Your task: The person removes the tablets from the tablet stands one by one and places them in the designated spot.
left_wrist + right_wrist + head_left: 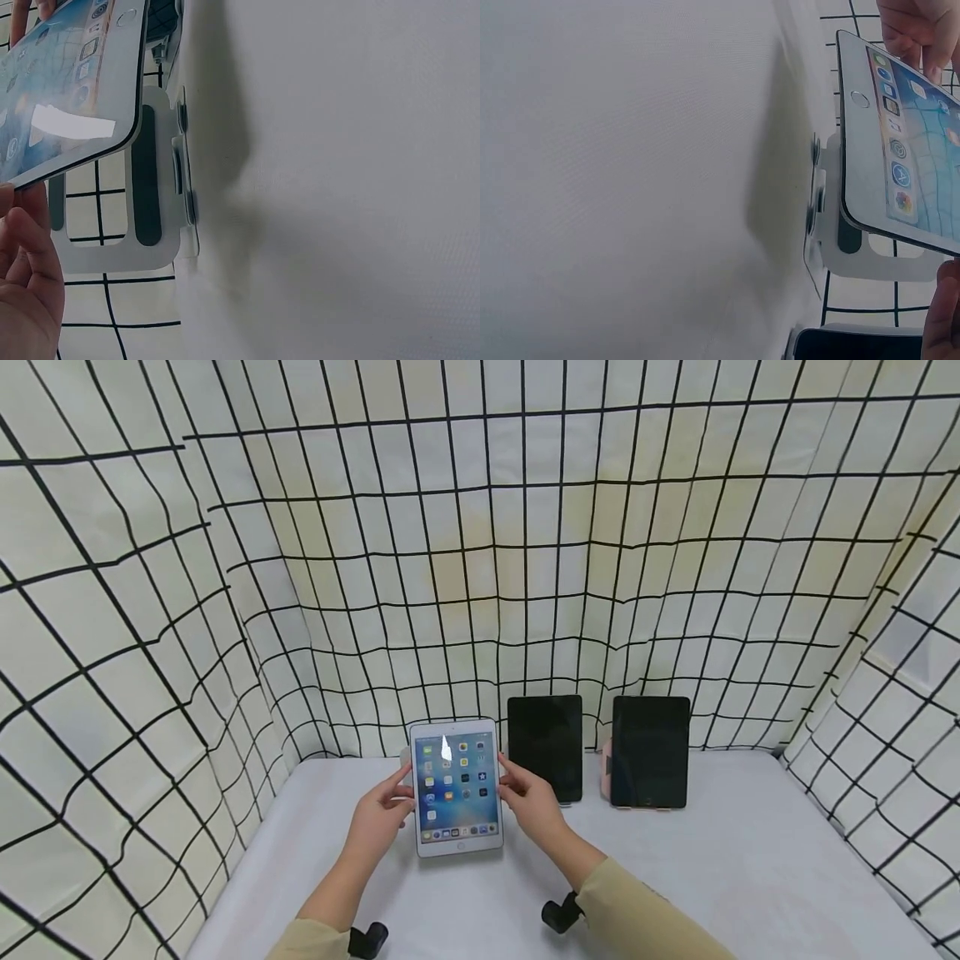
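Note:
A white tablet [456,789] with its screen lit and app icons showing is held upright, leaning slightly back, between both hands. My left hand [378,818] grips its left edge, fingers and thumb at the side. On the opposite edge, my right hand [534,802] grips it the same way. Behind the tablet stands a pale tablet stand [169,199] with dark pads and small lips at its foot. In both wrist views the tablet's lower edge is in front of the stand, apart from the lips and above the table.
Two dark-screened tablets stand to the right, one nearer [545,747] and one farther [650,752], the farther on a pinkish stand [606,768]. A white cloth covers the table [750,860]. White walls with a black grid [555,568] enclose the back and sides.

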The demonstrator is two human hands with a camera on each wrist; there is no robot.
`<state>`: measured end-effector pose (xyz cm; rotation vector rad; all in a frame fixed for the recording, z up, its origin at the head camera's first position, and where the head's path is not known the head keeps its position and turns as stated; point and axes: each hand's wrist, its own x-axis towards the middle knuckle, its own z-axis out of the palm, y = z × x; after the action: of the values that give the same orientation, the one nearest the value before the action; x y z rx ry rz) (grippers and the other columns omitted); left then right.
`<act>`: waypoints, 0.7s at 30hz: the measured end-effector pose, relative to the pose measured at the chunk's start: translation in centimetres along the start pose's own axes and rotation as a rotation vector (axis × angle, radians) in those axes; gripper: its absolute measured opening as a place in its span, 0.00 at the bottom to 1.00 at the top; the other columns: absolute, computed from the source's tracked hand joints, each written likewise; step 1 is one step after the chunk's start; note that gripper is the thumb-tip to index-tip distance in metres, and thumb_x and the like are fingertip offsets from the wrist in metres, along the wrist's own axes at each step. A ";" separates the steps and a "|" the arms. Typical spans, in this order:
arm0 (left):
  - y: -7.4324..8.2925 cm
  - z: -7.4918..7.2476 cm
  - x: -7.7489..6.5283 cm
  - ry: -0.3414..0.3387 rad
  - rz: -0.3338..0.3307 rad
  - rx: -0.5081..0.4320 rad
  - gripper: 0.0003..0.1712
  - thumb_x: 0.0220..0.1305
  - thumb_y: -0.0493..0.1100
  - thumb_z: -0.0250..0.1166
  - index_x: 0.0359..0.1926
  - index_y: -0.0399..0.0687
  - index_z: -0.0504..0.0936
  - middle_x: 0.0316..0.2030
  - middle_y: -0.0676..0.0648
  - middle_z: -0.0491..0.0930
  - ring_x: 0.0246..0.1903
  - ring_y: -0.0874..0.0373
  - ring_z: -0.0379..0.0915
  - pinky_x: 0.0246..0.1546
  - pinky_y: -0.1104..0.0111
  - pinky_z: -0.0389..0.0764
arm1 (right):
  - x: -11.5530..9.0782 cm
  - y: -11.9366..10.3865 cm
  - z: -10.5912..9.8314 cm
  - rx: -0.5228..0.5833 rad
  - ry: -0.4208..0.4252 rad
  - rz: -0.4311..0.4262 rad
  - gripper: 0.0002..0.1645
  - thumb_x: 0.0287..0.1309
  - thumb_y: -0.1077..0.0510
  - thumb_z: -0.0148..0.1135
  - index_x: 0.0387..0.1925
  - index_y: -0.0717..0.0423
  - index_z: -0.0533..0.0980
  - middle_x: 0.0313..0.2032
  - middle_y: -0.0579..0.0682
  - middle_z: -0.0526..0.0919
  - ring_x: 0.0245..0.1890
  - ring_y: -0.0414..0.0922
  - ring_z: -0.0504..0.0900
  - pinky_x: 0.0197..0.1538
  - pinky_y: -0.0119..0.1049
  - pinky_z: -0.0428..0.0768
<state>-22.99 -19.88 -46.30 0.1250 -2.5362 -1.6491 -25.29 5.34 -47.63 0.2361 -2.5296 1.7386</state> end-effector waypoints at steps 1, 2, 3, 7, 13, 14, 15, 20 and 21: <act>0.0 0.0 0.0 -0.004 -0.002 0.000 0.35 0.66 0.34 0.63 0.72 0.58 0.68 0.49 0.43 0.80 0.46 0.52 0.80 0.35 0.68 0.80 | 0.0 0.0 -0.1 0.002 -0.008 0.005 0.33 0.67 0.60 0.62 0.70 0.35 0.69 0.43 0.45 0.82 0.40 0.44 0.79 0.44 0.34 0.82; 0.0 0.0 -0.1 -0.009 -0.004 -0.003 0.36 0.66 0.34 0.63 0.72 0.58 0.68 0.49 0.43 0.80 0.45 0.52 0.81 0.35 0.68 0.80 | -0.1 0.0 -0.1 0.005 -0.016 0.009 0.33 0.67 0.60 0.62 0.70 0.36 0.69 0.43 0.46 0.82 0.40 0.45 0.80 0.44 0.34 0.82; 0.0 -0.1 -0.2 -0.014 -0.006 -0.004 0.36 0.66 0.34 0.63 0.72 0.58 0.68 0.48 0.43 0.80 0.45 0.53 0.81 0.35 0.68 0.79 | -0.1 0.0 -0.1 0.009 -0.025 0.016 0.33 0.67 0.60 0.62 0.70 0.37 0.69 0.42 0.46 0.82 0.40 0.47 0.81 0.43 0.34 0.82; -0.2 -0.2 -0.4 -0.032 -0.015 0.004 0.37 0.65 0.33 0.63 0.73 0.56 0.67 0.48 0.42 0.80 0.43 0.53 0.81 0.34 0.67 0.79 | -0.1 0.3 -0.2 0.045 -0.063 0.048 0.32 0.66 0.60 0.63 0.70 0.40 0.69 0.41 0.48 0.82 0.40 0.50 0.82 0.44 0.37 0.83; -0.7 -0.3 -0.7 -0.048 -0.028 0.025 0.37 0.64 0.32 0.62 0.73 0.55 0.67 0.47 0.42 0.80 0.41 0.54 0.80 0.31 0.67 0.78 | -0.3 1.0 -0.1 0.094 -0.108 0.078 0.33 0.65 0.59 0.65 0.69 0.43 0.70 0.40 0.48 0.82 0.37 0.45 0.83 0.43 0.37 0.83; -0.8 -0.4 -0.8 -0.049 -0.031 0.028 0.37 0.65 0.32 0.62 0.73 0.55 0.67 0.47 0.42 0.80 0.41 0.54 0.80 0.31 0.67 0.78 | -0.3 1.0 -0.1 0.099 -0.113 0.084 0.33 0.65 0.59 0.65 0.69 0.42 0.70 0.40 0.48 0.82 0.37 0.44 0.83 0.43 0.37 0.83; -0.8 -0.4 -0.8 -0.050 -0.035 0.031 0.37 0.65 0.32 0.62 0.73 0.55 0.66 0.47 0.42 0.80 0.41 0.54 0.80 0.31 0.67 0.78 | -0.3 1.0 0.0 0.102 -0.115 0.089 0.33 0.65 0.59 0.65 0.69 0.42 0.70 0.40 0.48 0.83 0.36 0.44 0.83 0.43 0.37 0.83; -1.0 -0.6 -1.0 -0.055 -0.054 0.036 0.36 0.64 0.32 0.62 0.73 0.53 0.67 0.45 0.42 0.80 0.41 0.54 0.81 0.31 0.66 0.78 | -0.5 0.9 0.3 0.116 -0.129 0.119 0.33 0.64 0.60 0.65 0.69 0.42 0.70 0.39 0.49 0.82 0.36 0.44 0.83 0.42 0.37 0.83; -1.0 -0.7 -1.1 -0.056 -0.061 0.037 0.36 0.64 0.32 0.62 0.73 0.53 0.67 0.45 0.43 0.80 0.41 0.54 0.81 0.30 0.66 0.78 | -0.6 0.9 0.3 0.121 -0.133 0.126 0.33 0.64 0.60 0.65 0.69 0.42 0.70 0.38 0.49 0.82 0.36 0.44 0.83 0.42 0.37 0.83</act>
<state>-21.83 -20.78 -46.99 0.1624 -2.6310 -1.6497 -24.86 5.41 -48.65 0.2095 -2.5844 1.9895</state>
